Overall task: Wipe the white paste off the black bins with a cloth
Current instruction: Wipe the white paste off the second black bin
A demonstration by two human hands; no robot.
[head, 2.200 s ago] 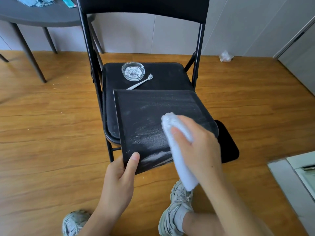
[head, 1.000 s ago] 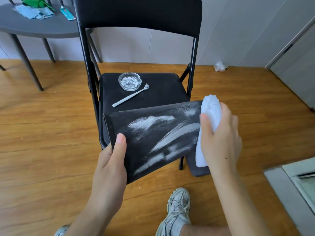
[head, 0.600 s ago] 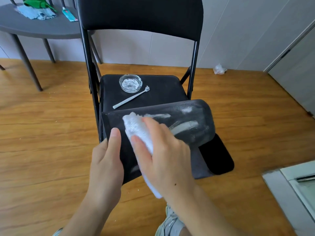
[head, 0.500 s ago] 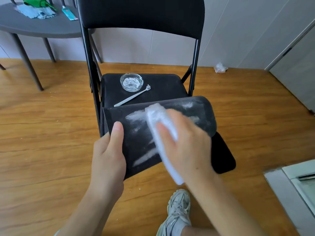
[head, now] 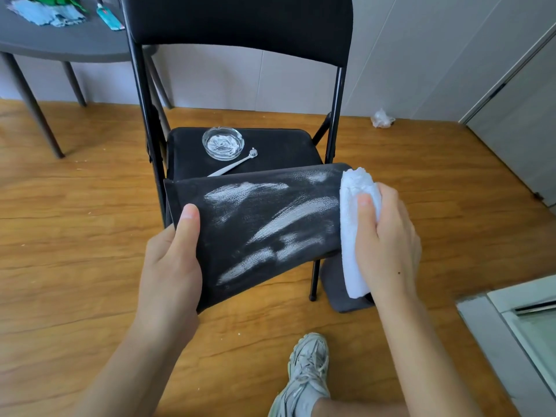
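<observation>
A black bin [head: 240,233] lies on its side, tilted, over the front of the black folding chair [head: 270,145]. Its upturned side carries several broad streaks of white paste [head: 294,218]. My left hand [head: 171,260] grips the bin's near left edge, thumb on top. My right hand [head: 388,239] holds a rolled white cloth [head: 352,224] against the bin's right end. A second dark bin [head: 334,284] shows partly below the cloth, by the chair leg.
On the chair seat stand a glass dish of white paste [head: 222,142] and a white spoon [head: 234,165]. A grey table [head: 60,40] with cloths is far left. My shoe [head: 307,371] is on the wooden floor; a white unit [head: 523,314] sits right.
My right hand swept the cloth from the middle of the bin's side to its right end. The paste streaks are uncovered again. My left hand keeps its grip.
</observation>
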